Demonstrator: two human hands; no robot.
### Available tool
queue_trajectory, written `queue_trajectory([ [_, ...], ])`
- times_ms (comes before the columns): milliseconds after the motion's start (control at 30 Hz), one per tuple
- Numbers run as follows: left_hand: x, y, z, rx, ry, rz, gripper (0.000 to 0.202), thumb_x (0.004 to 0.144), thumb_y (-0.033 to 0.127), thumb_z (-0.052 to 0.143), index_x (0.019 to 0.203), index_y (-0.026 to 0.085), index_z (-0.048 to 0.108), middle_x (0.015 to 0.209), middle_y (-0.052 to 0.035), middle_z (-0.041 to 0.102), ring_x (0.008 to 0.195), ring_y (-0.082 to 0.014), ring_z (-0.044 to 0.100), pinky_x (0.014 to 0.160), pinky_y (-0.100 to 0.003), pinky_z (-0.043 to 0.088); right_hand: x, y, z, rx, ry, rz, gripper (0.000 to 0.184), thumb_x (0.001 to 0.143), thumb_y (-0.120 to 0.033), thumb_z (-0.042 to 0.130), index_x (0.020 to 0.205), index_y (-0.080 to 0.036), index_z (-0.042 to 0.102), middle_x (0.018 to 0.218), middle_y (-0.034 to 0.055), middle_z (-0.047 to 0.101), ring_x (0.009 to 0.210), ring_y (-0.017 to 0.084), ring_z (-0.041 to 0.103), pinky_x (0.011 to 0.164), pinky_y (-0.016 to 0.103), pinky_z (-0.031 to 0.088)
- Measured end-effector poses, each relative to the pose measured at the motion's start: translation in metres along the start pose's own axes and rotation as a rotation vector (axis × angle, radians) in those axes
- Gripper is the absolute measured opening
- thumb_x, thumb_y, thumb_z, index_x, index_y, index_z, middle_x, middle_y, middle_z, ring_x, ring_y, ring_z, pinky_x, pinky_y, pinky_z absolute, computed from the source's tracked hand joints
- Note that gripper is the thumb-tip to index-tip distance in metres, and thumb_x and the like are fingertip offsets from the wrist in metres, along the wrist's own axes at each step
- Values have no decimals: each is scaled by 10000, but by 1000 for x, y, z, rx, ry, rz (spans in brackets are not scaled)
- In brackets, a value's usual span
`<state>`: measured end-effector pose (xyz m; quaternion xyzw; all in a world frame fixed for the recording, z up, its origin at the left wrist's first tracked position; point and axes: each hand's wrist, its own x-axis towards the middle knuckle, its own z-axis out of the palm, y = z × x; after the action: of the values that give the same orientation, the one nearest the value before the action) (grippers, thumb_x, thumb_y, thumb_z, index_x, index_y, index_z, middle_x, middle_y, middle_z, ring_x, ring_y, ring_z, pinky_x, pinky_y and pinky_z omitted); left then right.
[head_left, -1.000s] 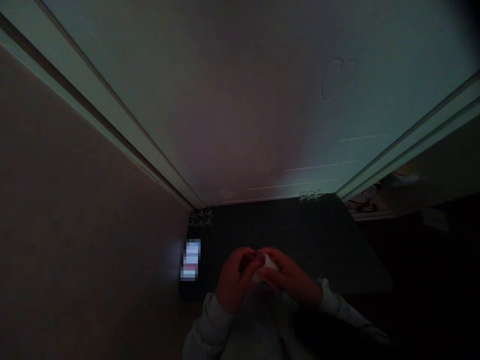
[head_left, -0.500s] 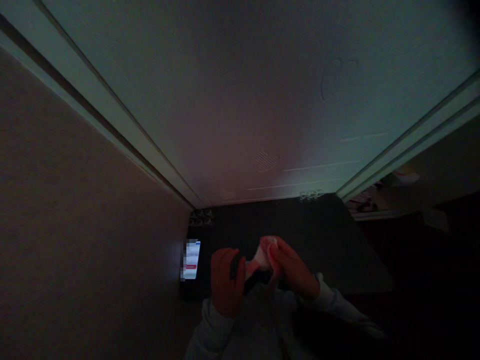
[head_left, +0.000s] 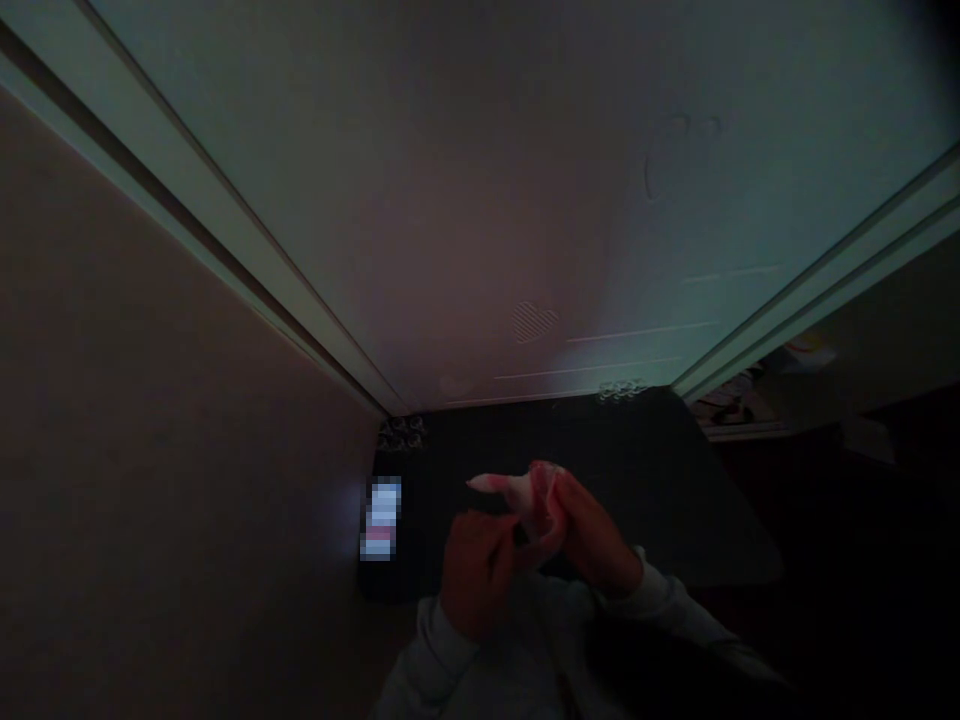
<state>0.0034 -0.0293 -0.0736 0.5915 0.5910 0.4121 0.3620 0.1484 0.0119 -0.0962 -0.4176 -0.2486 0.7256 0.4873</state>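
Note:
A soft pink-and-white cloth piece, shaped like a small sock (head_left: 520, 490), is held up above the dark tabletop. Its narrow end sticks out to the left, with a pink tip. My right hand (head_left: 598, 532) is closed round the wide, pink end, where the fabric folds and hangs down. With fingers pinched together, my left hand (head_left: 478, 572) grips the lower edge of the same cloth from the left. Dim light hides the finer detail of the fingertips.
A lit phone (head_left: 381, 520) lies at the left edge of the dark table (head_left: 675, 500), its screen blurred. Small clear round items stand in clusters at the back left (head_left: 402, 433) and back right (head_left: 622, 391). A pale panel with embossed hearts (head_left: 534, 322) rises behind; a wall borders the left.
My left hand has let go of the cloth's narrow end and moved right, closer to my right hand, pinching the lower edge. The narrow end now points freely left.

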Motion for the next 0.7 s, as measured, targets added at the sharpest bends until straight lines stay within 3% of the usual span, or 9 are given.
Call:
queue_trajectory([
  [167, 4, -6, 10, -240, -100, -258, 203, 791, 275, 561, 939, 185, 667, 870, -51, 710, 790, -196, 634, 683, -283, 491, 0, 11, 0, 24, -78, 20, 374, 724, -480, 657, 1027, -266, 601, 1028, 10, 649, 963, 193, 595, 896, 353, 430],
  [333, 3, -19, 18, -463, -156, -403, 386, 792, 414, 560, 1033, 120, 626, 906, -103, 712, 811, -219, 659, 685, -292, 511, -6, 13, 3, -103, -169, 7, 363, 773, -465, 607, 1070, -258, 581, 1072, 44, 642, 956, 196, 601, 856, 351, 462],
  [533, 5, -21, 20, -495, -160, -425, 391, 780, 428, 561, 994, 115, 657, 927, -124, 710, 819, -229, 664, 690, -309, 515, -14, 1, 17, -185, -237, -19, 365, 832, -473, 518, 1106, -247, 607, 1120, 65, 658, 1056, 226, 578, 959, 400, 412],
  [700, 8, -25, 10, -244, -115, -353, 232, 770, 317, 580, 873, 147, 697, 787, -61, 724, 735, -211, 658, 664, -299, 499, -8, 3, 8, -131, -169, -12, 336, 837, -479, 498, 1058, -265, 633, 1110, 44, 669, 1066, 255, 583, 999, 463, 364],
])
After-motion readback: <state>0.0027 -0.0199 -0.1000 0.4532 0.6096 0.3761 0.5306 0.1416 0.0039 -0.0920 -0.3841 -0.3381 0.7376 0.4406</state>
